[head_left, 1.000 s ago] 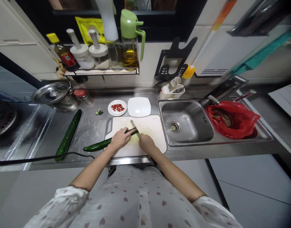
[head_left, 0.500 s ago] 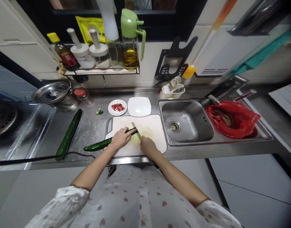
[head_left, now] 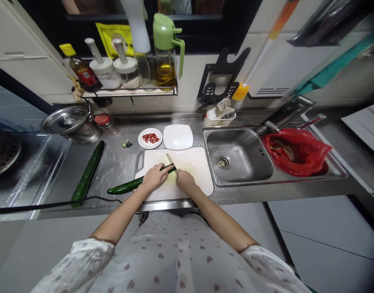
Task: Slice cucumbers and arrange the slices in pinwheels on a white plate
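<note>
A long green cucumber (head_left: 125,187) lies slantwise over the left part of the white cutting board (head_left: 199,179), its left end out past the board's edge. My left hand (head_left: 155,177) is closed over its right part and presses it to the board. In my right hand (head_left: 185,181) is a knife (head_left: 171,161), gripped by the handle, which the fingers hide. The blade points up and to the left, across the cucumber's right end. Whether the edge is in the flesh I cannot tell. A second cucumber (head_left: 88,174) lies on the counter at the left.
Behind the board stand a small plate of chopped red pieces (head_left: 150,138) and a square white plate (head_left: 178,137). Cucumber ends (head_left: 126,143) lie to their left. On the right is a steel sink (head_left: 240,156) with a red bag (head_left: 300,152). A black cable (head_left: 58,203) crosses the front left.
My right hand has moved slightly left and up with the knife, closer to my left hand. The left hand and the cucumber stay where they were; the whole view has shifted slightly.
</note>
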Action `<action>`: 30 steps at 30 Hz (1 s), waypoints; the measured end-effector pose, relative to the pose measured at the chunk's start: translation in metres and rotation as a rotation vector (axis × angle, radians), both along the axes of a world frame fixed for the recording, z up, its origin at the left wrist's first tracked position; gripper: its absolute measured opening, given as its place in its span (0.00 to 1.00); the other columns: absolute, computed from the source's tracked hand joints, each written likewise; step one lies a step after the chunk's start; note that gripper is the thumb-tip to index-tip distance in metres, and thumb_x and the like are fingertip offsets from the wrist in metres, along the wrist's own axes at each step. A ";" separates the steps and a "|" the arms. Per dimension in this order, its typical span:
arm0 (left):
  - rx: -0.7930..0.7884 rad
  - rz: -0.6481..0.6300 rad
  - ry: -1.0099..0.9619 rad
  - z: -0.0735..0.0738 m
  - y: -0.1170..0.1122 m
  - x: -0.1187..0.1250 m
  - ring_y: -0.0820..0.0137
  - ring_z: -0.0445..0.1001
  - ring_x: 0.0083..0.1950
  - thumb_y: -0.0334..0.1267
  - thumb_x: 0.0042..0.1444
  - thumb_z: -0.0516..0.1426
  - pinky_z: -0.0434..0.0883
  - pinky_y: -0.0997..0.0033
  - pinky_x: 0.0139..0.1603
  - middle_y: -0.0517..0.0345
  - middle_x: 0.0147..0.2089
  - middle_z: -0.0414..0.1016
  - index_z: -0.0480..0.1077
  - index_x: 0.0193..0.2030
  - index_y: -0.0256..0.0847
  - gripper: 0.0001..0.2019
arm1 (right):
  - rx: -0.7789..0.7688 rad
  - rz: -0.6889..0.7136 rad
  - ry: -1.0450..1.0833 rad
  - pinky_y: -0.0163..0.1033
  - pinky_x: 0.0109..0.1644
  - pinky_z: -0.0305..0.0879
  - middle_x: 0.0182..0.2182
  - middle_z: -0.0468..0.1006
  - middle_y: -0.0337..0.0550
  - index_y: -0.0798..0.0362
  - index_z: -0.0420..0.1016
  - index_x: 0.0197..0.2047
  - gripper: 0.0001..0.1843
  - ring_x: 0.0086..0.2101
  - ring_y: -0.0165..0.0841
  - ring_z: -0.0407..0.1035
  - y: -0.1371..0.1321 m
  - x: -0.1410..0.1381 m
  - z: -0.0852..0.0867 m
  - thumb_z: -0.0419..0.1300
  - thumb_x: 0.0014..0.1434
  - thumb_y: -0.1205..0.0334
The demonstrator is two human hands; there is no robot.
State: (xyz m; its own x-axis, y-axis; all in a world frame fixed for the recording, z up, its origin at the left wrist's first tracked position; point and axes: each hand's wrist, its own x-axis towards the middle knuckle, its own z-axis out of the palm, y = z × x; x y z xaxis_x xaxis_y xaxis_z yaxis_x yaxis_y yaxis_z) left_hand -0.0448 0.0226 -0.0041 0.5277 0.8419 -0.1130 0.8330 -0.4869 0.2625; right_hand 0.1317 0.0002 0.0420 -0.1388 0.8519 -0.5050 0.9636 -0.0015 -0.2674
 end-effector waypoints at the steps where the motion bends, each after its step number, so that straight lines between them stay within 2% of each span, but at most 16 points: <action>1: 0.000 0.000 0.000 0.000 0.000 0.000 0.65 0.65 0.52 0.43 0.65 0.47 0.67 0.64 0.53 0.54 0.53 0.64 0.56 0.67 0.59 0.24 | 0.008 0.000 0.003 0.38 0.46 0.65 0.44 0.77 0.56 0.60 0.66 0.52 0.17 0.46 0.39 0.73 0.001 -0.001 -0.001 0.45 0.62 0.73; 17: 0.006 0.011 0.000 0.000 -0.001 0.001 0.64 0.65 0.52 0.43 0.65 0.48 0.67 0.64 0.53 0.54 0.54 0.64 0.55 0.68 0.60 0.24 | 0.015 -0.018 0.037 0.37 0.47 0.64 0.46 0.76 0.56 0.60 0.66 0.54 0.18 0.48 0.38 0.72 0.013 -0.007 -0.006 0.46 0.63 0.72; 25: 0.005 0.015 0.001 -0.001 -0.001 0.000 0.64 0.65 0.52 0.44 0.65 0.47 0.67 0.64 0.53 0.54 0.54 0.63 0.56 0.67 0.59 0.23 | 0.013 -0.030 0.024 0.38 0.46 0.65 0.43 0.77 0.57 0.60 0.65 0.53 0.16 0.46 0.39 0.73 0.007 -0.006 -0.010 0.47 0.63 0.71; 30: 0.002 0.015 0.007 0.000 -0.001 0.000 0.65 0.65 0.52 0.44 0.65 0.46 0.66 0.64 0.53 0.55 0.54 0.64 0.56 0.67 0.59 0.23 | 0.025 -0.028 -0.009 0.38 0.45 0.66 0.41 0.78 0.57 0.60 0.66 0.51 0.16 0.45 0.39 0.74 -0.008 0.000 -0.013 0.45 0.63 0.73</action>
